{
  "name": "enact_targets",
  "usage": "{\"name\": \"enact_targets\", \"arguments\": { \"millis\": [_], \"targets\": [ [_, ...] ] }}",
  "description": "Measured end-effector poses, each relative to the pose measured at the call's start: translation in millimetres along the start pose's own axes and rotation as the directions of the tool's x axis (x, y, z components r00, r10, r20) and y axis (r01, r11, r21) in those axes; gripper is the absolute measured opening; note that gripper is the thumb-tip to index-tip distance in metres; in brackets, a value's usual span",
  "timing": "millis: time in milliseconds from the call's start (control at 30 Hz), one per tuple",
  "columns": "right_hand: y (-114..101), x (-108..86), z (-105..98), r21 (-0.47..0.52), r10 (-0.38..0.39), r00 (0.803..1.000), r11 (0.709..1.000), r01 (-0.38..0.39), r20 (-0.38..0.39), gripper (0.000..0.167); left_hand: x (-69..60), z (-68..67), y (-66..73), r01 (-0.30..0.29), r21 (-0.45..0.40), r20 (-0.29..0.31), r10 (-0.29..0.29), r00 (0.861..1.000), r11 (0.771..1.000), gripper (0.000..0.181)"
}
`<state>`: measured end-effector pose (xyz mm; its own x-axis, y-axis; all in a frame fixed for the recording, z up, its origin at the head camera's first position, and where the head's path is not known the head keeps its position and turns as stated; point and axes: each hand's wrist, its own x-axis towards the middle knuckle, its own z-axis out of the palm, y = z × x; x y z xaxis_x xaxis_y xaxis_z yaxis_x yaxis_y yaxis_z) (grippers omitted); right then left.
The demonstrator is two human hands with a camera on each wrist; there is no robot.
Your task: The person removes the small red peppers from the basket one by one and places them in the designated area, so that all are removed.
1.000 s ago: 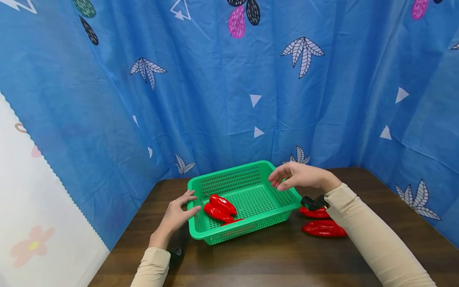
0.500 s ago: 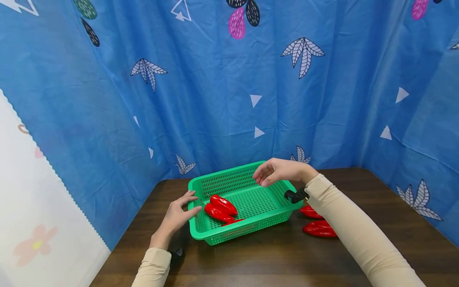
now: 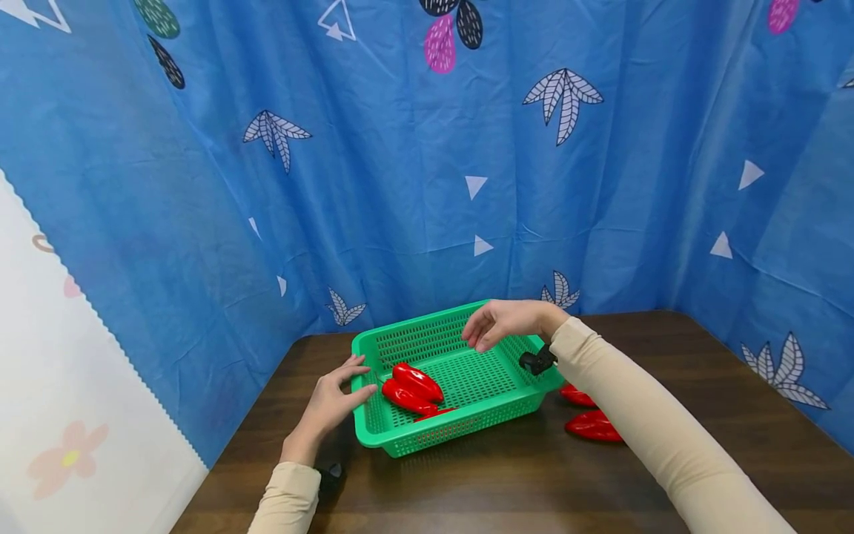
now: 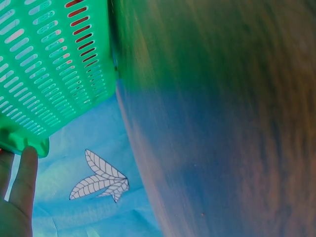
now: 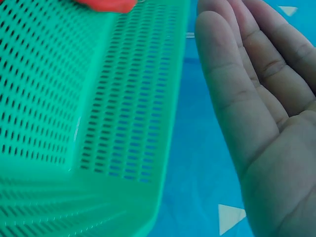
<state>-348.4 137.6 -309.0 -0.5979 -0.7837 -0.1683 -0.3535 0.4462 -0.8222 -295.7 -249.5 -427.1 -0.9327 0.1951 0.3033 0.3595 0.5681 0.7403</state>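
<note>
A green plastic basket (image 3: 460, 412) with slotted walls stands on the table. Inside its left half lie red peppers (image 3: 419, 383), one partly hidden behind the front wall. At the left rim is my left hand (image 3: 328, 397), its fairly straight fingers and thumb resting against the edge. A fingertip of that hand meets the rim in the left wrist view. My right hand (image 3: 502, 323) hovers over the basket's right part, fingers loosely bent and holding nothing. The right wrist view shows its bare palm (image 5: 276, 163) beside the basket wall.
To the right of the basket, more red peppers (image 3: 592, 426) lie on the dark wooden table (image 3: 507, 482), partly covered by my right sleeve (image 3: 640, 408). A blue patterned curtain (image 3: 400, 185) hangs behind the table, with a white one (image 3: 87, 386) at the left.
My right hand has moved left over the basket from its right rim, slowing in the last half second. The left hand and the peppers have stayed in place.
</note>
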Motion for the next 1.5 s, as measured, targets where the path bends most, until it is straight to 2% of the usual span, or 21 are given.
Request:
{"name": "enact_targets", "arguments": {
  "millis": [167, 400, 800, 1000, 1300, 1500],
  "targets": [
    [6, 8.3, -2, -0.016, 0.049, 0.998, 0.999, -0.048, 0.049, 0.040, -0.3, -0.5, -0.8, -0.002, -0.004, -0.001, 0.002, 1.000, 1.000, 0.051],
    [14, 15.8, -1, 0.019, 0.070, 0.991, 0.997, -0.072, 0.117, 0.035, -1.9, 0.0, -1.1, 0.009, -0.006, 0.002, -0.009, 1.000, 1.000, 0.051],
    [24, 24.5, 3, 0.024, 0.106, 0.990, 0.994, -0.109, 0.094, 0.032, -1.2, -0.2, 2.3, 0.000, -0.013, -0.001, 0.000, 1.000, 1.000, 0.051],
    [32, 34.2, 10, 0.011, 0.125, 0.985, 0.992, -0.127, 0.119, 0.032, -2.2, -0.4, 2.9, 0.001, -0.012, -0.002, -0.001, 1.000, 1.000, 0.051],
    [28, 43.1, 20, -0.011, 0.163, 0.977, 0.987, -0.163, 0.138, 0.031, -3.2, -0.3, 3.2, -0.009, -0.007, -0.005, 0.009, 1.000, 1.000, 0.051],
    [28, 48.5, 23, -0.035, 0.163, 0.971, 0.987, -0.159, 0.175, 0.037, -3.2, -0.7, 3.7, -0.008, -0.004, -0.010, 0.008, 1.000, 1.000, 0.050]
  ]
}}
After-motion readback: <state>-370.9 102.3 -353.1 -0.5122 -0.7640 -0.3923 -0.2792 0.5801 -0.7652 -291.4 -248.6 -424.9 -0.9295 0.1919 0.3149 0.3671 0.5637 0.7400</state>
